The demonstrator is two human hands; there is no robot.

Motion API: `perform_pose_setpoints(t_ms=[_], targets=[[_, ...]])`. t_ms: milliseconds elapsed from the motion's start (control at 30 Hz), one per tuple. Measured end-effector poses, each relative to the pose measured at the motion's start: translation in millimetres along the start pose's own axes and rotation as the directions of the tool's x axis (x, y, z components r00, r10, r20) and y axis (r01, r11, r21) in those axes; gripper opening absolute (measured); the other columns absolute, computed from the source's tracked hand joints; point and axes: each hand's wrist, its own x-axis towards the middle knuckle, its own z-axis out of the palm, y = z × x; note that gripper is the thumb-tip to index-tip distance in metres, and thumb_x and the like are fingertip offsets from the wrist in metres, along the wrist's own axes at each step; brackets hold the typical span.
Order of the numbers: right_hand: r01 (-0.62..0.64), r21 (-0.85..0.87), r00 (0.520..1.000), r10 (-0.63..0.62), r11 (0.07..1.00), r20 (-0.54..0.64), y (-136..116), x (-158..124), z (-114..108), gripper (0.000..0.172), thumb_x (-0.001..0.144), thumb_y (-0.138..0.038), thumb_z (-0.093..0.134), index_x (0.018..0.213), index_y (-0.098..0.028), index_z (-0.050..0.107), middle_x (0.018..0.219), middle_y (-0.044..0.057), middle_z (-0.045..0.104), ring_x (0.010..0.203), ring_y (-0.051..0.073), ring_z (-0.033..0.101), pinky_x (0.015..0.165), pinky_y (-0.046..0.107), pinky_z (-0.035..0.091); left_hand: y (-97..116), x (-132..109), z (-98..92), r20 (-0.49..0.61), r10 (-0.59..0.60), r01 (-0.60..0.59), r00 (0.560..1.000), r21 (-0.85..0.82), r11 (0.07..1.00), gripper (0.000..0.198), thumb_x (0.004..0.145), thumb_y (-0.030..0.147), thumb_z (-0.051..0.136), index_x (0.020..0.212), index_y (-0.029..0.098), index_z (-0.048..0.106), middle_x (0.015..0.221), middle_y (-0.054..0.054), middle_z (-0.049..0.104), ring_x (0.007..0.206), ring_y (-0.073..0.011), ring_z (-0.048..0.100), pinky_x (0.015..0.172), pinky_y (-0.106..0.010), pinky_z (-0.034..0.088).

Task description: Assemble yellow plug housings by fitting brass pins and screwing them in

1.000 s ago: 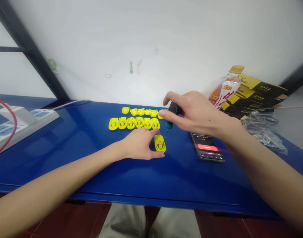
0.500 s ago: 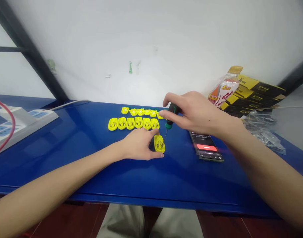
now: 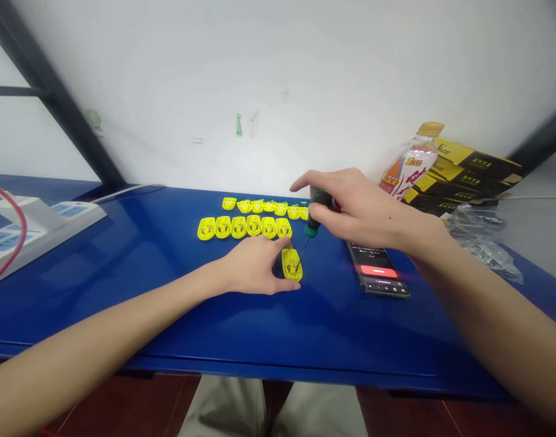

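My left hand [image 3: 257, 265] grips a yellow plastic housing [image 3: 291, 260] between thumb and fingers, holding it on the blue table [image 3: 205, 328]. Small metal parts show inside the housing's open face. In my right hand [image 3: 351, 203] is a screwdriver [image 3: 311, 232] with a black and green handle. Its shaft slants down and the tip meets a metal part in the housing. The right index finger is stretched out away from the handle. Just beyond my left hand lies a row of similar yellow housings [image 3: 238, 227], and behind them another row of yellow pieces [image 3: 258, 206].
A phone [image 3: 382, 276] lies right of the housing, under my right forearm. Farther right are a bottle [image 3: 410, 164], stacked yellow-black boxes [image 3: 473, 173] and clear plastic bags [image 3: 485, 249]. A white power strip [image 3: 45, 227] with a red cable [image 3: 23, 224] is at the left.
My right index finger has straightened and the thumb has shifted on the screwdriver handle. The left hand and the housing stay in place.
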Motion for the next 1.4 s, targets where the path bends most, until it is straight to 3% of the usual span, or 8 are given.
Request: perform_pose_setpoints(t_ms=[400, 500, 667, 800, 967, 1067, 1267, 1400], targets=[[-0.001, -0.113, 1.000, -0.001, 0.994, -0.015, -1.3, -0.6, -0.8, 0.036, 0.094, -0.044, 0.048, 0.109, -0.015, 0.063, 0.059, 0.000, 0.054, 0.057, 0.016, 0.048, 0.061, 0.030, 0.031, 0.6, -0.2, -0.8, 0.002, -0.002, 0.002, 1.000, 0.003, 1.000, 0.071, 0.076, 0.073, 0.059, 0.121, 0.018, 0.058, 0.070, -0.003, 0.064, 0.061, -0.0223, 0.060, 0.050, -0.027, 0.033], [0.017, -0.017, 1.000, -0.017, 1.000, 0.006, -0.8, 0.1, 0.3, 0.034, 0.094, -0.036, 0.049, 0.120, -0.016, 0.058, 0.065, 0.000, 0.058, 0.060, 0.016, 0.050, 0.062, 0.029, 0.033, 0.5, -0.2, -1.0, 0.003, -0.003, 0.003, 1.000, 0.006, 1.000, 0.071, 0.076, 0.072, 0.059, 0.121, 0.018, 0.058, 0.071, -0.004, 0.064, 0.061, -0.0220, 0.060, 0.050, -0.028, 0.034], [-0.024, -0.054, 0.999, 0.023, 0.998, -0.024, 1.2, 0.4, 1.7, 0.031, 0.092, -0.043, 0.053, 0.105, -0.018, 0.063, 0.058, -0.001, 0.053, 0.056, 0.016, 0.047, 0.061, 0.029, 0.031, 0.0, 0.0, 0.0, -0.002, 0.001, -0.001, 1.000, 0.001, 1.000, 0.071, 0.076, 0.073, 0.060, 0.122, 0.018, 0.059, 0.072, -0.004, 0.064, 0.061, -0.0220, 0.061, 0.050, -0.027, 0.034], [0.004, 0.067, 1.000, -0.005, 0.998, 0.016, 0.1, 0.1, 1.7, 0.031, 0.091, -0.031, 0.053, 0.119, -0.018, 0.057, 0.063, -0.001, 0.059, 0.059, 0.015, 0.049, 0.061, 0.029, 0.033, -0.1, -0.1, 0.2, -0.003, 0.005, -0.005, 1.000, 0.003, 1.000, 0.073, 0.076, 0.073, 0.059, 0.123, 0.017, 0.058, 0.072, -0.004, 0.064, 0.062, -0.0219, 0.061, 0.050, -0.027, 0.034], [0.004, -0.018, 1.000, -0.005, 1.000, -0.018, -0.7, -0.3, 0.8, 0.030, 0.092, -0.044, 0.054, 0.103, -0.019, 0.063, 0.056, -0.003, 0.053, 0.055, 0.014, 0.047, 0.060, 0.029, 0.031, 0.6, -0.2, -0.8, 0.006, -0.009, 0.008, 1.000, 0.003, 1.000, 0.073, 0.077, 0.072, 0.059, 0.124, 0.017, 0.058, 0.074, -0.004, 0.065, 0.062, -0.0222, 0.061, 0.051, -0.028, 0.036], [0.008, 0.072, 1.000, -0.009, 0.997, 0.018, -1.3, -0.7, 0.0, 0.030, 0.091, -0.033, 0.053, 0.118, -0.019, 0.057, 0.064, -0.001, 0.060, 0.060, 0.015, 0.051, 0.061, 0.028, 0.034, 0.8, -0.3, -1.1, 0.006, -0.002, 0.002, 1.000, -0.004, 1.000, 0.074, 0.077, 0.073, 0.059, 0.124, 0.017, 0.058, 0.076, -0.005, 0.066, 0.063, -0.0224, 0.062, 0.052, -0.029, 0.037], [-0.032, -0.011, 0.999, 0.032, 0.999, -0.028, -2.9, -0.6, 1.6, 0.028, 0.090, -0.042, 0.055, 0.105, -0.019, 0.060, 0.057, -0.002, 0.056, 0.056, 0.016, 0.049, 0.060, 0.030, 0.033, 0.3, -0.4, -0.8, 0.010, -0.006, 0.006, 1.000, -0.002, 1.000, 0.075, 0.076, 0.073, 0.058, 0.126, 0.017, 0.057, 0.076, -0.005, 0.066, 0.064, -0.0230, 0.063, 0.052, -0.028, 0.036], [0.009, 0.128, 1.000, -0.011, 0.992, 0.017, -2.2, -0.2, 2.8, 0.030, 0.087, -0.028, 0.056, 0.115, -0.018, 0.055, 0.068, 0.000, 0.062, 0.061, 0.016, 0.052, 0.061, 0.029, 0.034, 0.1, -0.2, -0.9, 0.003, 0.000, 0.000, 1.000, -0.002, 1.000, 0.074, 0.076, 0.073, 0.058, 0.124, 0.017, 0.058, 0.073, -0.005, 0.065, 0.063, -0.0226, 0.062, 0.051, -0.028, 0.035]])
